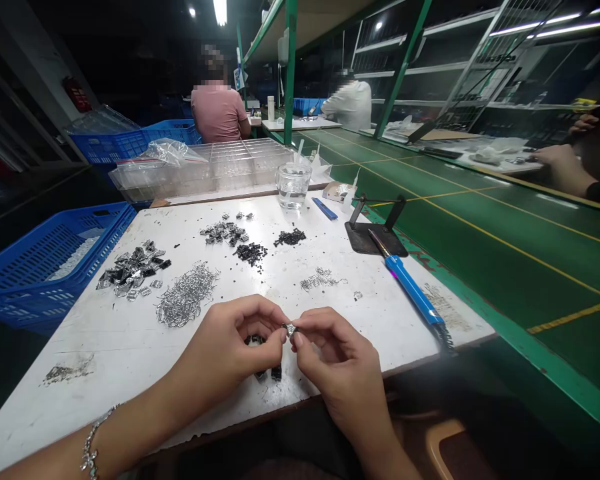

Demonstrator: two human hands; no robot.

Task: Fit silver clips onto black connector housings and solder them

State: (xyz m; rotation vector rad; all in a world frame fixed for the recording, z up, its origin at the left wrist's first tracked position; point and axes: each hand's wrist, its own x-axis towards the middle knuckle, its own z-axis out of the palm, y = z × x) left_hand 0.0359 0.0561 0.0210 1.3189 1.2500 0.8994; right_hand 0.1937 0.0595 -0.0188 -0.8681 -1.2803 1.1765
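Between my two hands, near the table's front edge, is a small silvery metal part (291, 329); its exact kind is too small to make out. My left hand (240, 337) pinches it from the left with thumb and forefinger. From the right, my right hand (337, 353) grips it the same way. Some black parts (276, 373) lie on the white table (230, 387) under my left hand, partly hidden by it. Beyond that hand sits a heap of thin bent wire pieces (186, 295). A smaller scatter of wire bits (321, 280) lies beyond my right hand.
A blue soldering iron (414, 290) leans on a black metal stand (377, 239) at right. Piles of metal-and-black parts (133, 269) and tiny black pieces (251, 254) cover the middle. A glass cup (293, 183) stands behind. Blue crates (45, 267) flank the left. Other people sit farther off.
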